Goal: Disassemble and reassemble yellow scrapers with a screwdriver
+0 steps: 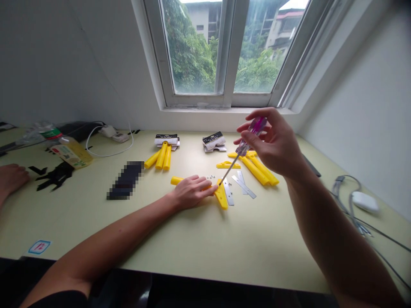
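My right hand (pixel 271 143) is closed around the clear purple handle of a screwdriver (pixel 230 167), which slants down to the left. Its tip meets the head of a yellow scraper (pixel 221 199); whether a screw sits under the tip is too small to tell. My left hand (pixel 192 191) presses that scraper to the table, fingers over its handle. Beside the scraper head lie a metal blade (pixel 228 192) and a few tiny screws. Small nuts (pixel 211 176) rest just beyond my left fingers. Crossed blades (pixel 244 187) and a loose yellow head piece (pixel 228 165) lie farther right and back.
More yellow scrapers (pixel 261 171) lie at the right, others (pixel 163 157) at the back left near black-and-white packaging (pixel 214 141). A pixelated dark object (pixel 125 180), a bottle (pixel 71 152) and another person's hand (pixel 13 179) are leftward. Cables (pixel 349 205) and a white case (pixel 365 201) lie right.
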A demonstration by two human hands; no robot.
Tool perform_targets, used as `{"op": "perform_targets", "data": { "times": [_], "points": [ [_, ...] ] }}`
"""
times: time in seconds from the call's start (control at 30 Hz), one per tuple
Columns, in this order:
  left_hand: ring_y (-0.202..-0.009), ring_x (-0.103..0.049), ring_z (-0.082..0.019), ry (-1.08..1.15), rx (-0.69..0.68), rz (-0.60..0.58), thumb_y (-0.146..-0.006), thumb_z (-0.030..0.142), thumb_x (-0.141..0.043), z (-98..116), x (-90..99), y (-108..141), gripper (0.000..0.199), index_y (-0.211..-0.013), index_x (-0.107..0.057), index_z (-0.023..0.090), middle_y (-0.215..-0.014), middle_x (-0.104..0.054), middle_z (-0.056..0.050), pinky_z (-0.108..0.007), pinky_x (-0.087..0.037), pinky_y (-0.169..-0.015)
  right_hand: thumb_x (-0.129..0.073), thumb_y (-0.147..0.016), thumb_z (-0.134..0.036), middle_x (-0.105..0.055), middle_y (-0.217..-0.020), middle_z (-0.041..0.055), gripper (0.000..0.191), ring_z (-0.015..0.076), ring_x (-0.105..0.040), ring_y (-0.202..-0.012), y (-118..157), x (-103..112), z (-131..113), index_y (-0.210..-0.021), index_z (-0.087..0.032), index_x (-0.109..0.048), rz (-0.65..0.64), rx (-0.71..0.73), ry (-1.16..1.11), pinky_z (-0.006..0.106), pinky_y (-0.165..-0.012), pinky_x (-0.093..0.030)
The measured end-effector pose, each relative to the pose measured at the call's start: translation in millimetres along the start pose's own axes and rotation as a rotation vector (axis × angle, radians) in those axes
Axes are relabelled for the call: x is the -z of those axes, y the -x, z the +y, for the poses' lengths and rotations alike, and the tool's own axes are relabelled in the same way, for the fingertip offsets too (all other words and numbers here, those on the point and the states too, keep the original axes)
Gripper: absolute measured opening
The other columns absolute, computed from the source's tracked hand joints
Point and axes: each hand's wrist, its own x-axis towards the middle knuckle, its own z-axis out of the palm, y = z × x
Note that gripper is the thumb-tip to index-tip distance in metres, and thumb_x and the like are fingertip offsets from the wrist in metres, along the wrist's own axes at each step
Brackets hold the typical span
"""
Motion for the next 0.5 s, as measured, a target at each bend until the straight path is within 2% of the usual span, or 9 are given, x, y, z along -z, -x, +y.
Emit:
{"op": "perform_targets", "data": {
  "times": [0.13,0.33,0.43,0.5],
  "points": [
    [-0.083,-0.062,-0.016,0.000,-0.002,0.006,-0.101,0.031,-0.043,-0.9,-0.6,-1.2,0.028,-0.120,-0.058,0.018,-0.097,-0.065,-0.007,-0.029,-0.048,-0.068,-0.061,-0.087,-0.029,-0.065,-0.099,0.0033,0.026,0.0219,-0.070,-0.077,0.3,3.3,1.7,-0.111,-0.032,-0.052,-0.008,0.006,0.007,0.041,-0.070,-0.061],
    [-0.082,-0.063,-0.016,-0.002,-0.030,0.022,-0.100,0.030,-0.046,-0.1,0.9,-1.7,0.026,-0.119,-0.057,0.017,-0.096,-0.066,-0.006,-0.029,-0.048,-0.068,-0.056,-0.086,-0.024,-0.065,-0.101,0.0028,0.030,0.0206,-0.070,-0.076,0.8,3.9,-2.8,-0.114,-0.031,-0.046,-0.107,-0.045,-0.069,0.039,-0.064,-0.060],
    [-0.083,-0.063,-0.016,-0.019,-0.047,0.036,-0.100,0.029,-0.047,0.6,1.6,-0.3,0.026,-0.120,-0.056,0.016,-0.095,-0.066,-0.006,-0.029,-0.048,-0.069,-0.061,-0.087,-0.032,-0.065,-0.093,0.0042,0.019,0.0212,-0.067,-0.076,0.3,9.3,-10.3,-0.103,-0.025,-0.053,-0.026,0.003,0.231,0.040,-0.066,-0.057],
    [-0.083,-0.063,-0.016,-0.035,-0.048,0.042,-0.100,0.028,-0.048,1.2,1.7,0.6,0.026,-0.121,-0.055,0.016,-0.096,-0.065,-0.006,-0.030,-0.048,-0.070,-0.068,-0.083,-0.040,-0.064,-0.083,0.0039,0.021,0.0210,-0.064,-0.073,0.2,16.3,-16.8,-0.094,-0.023,-0.060,0.045,0.035,0.455,0.040,-0.069,-0.056]
  ]
}}
